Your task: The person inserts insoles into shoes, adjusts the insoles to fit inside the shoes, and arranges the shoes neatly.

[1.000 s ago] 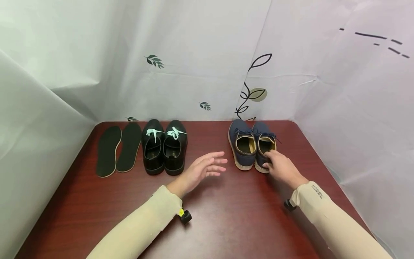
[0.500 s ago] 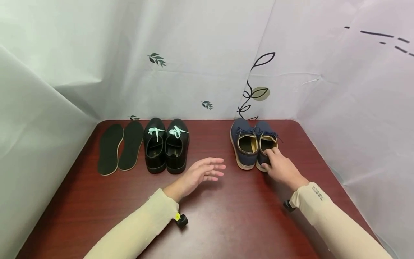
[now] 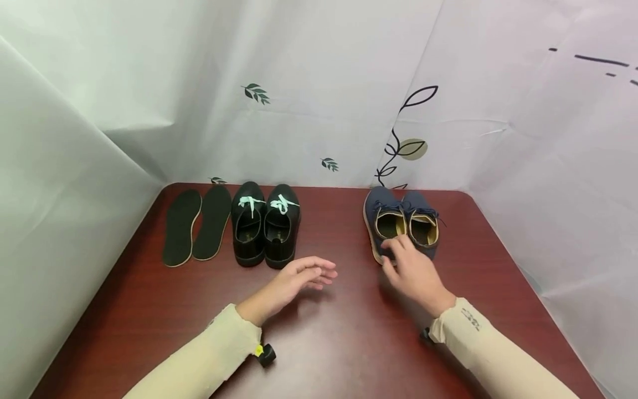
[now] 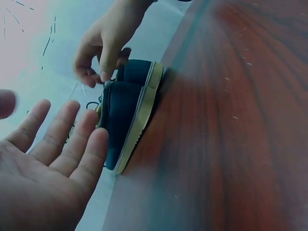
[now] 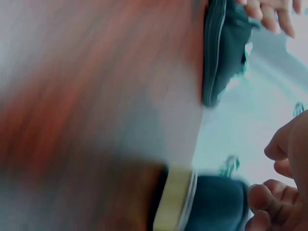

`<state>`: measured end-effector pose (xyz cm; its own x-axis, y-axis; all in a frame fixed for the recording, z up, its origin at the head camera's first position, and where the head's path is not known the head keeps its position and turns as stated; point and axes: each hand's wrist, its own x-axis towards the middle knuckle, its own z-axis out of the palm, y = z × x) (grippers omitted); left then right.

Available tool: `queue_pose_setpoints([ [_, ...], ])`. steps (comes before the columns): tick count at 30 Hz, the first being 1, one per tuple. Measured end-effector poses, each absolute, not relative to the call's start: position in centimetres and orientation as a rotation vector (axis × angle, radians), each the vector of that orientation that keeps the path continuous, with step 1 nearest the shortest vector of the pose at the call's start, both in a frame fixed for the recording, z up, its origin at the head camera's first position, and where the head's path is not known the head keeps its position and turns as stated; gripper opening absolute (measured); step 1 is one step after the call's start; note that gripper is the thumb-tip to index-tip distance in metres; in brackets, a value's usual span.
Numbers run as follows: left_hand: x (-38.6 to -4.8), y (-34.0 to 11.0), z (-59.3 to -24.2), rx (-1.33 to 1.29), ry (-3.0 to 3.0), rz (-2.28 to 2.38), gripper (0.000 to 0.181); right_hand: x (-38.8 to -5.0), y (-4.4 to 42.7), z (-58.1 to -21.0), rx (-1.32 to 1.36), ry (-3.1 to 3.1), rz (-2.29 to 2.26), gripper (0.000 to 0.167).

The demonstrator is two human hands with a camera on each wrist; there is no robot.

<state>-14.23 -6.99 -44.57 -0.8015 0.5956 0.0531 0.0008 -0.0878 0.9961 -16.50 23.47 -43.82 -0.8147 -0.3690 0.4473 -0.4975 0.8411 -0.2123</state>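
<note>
Two navy lace-up shoes stand side by side at the back right: the left shoe [image 3: 381, 199] and the right shoe [image 3: 415, 201]. My right hand [image 3: 416, 274] is at the heel of the left navy shoe, fingers loosely bent. In the right wrist view the fingertips come close to its navy heel [image 5: 214, 204]; whether they touch I cannot tell. My left hand [image 3: 289, 282] hovers above the table in front of the black shoes, holding nothing. Its fingers [image 4: 77, 144] are extended in the left wrist view.
A pair of black shoes [image 3: 249, 248] with pale green laces stands at the back left of the red-brown table [image 3: 339, 343]. Two dark insoles [image 3: 180, 230] lie flat to their left. A white printed curtain [image 3: 309, 83] hangs around the back and sides.
My right hand has left the heel of the right navy shoe and moved left to the left shoe's heel. The left hand has shifted slightly left and nearer. The view has turned slightly left.
</note>
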Motion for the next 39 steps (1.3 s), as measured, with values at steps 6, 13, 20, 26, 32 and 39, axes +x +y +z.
queue_pose_setpoints([
  [6,-13.5,-9.2,-44.7,0.657,1.768,1.968,0.042,-16.7,19.3,-43.9,0.824,-2.686,0.488,0.026],
  [13,-12.7,-11.2,-44.8,0.610,1.806,1.974,0.045,-17.4,15.2,-43.2,0.953,-2.712,0.511,0.030],
  [20,-11.9,-13.0,-45.2,0.548,1.845,1.961,0.047,-18.0,11.1,-43.0,1.068,-2.697,0.605,0.033],
  [26,-11.4,-13.9,-45.1,0.529,1.916,1.952,0.042,-18.9,7.9,-43.1,1.138,-2.701,0.678,0.042],
  [32,-11.2,-14.3,-45.5,0.533,1.926,1.949,0.040,-19.8,5.7,-43.2,1.122,-2.704,0.686,0.047],
  [39,-11.0,-14.6,-45.5,0.512,1.932,1.945,0.039,-20.9,4.3,-43.6,1.096,-2.816,0.647,0.051],
])
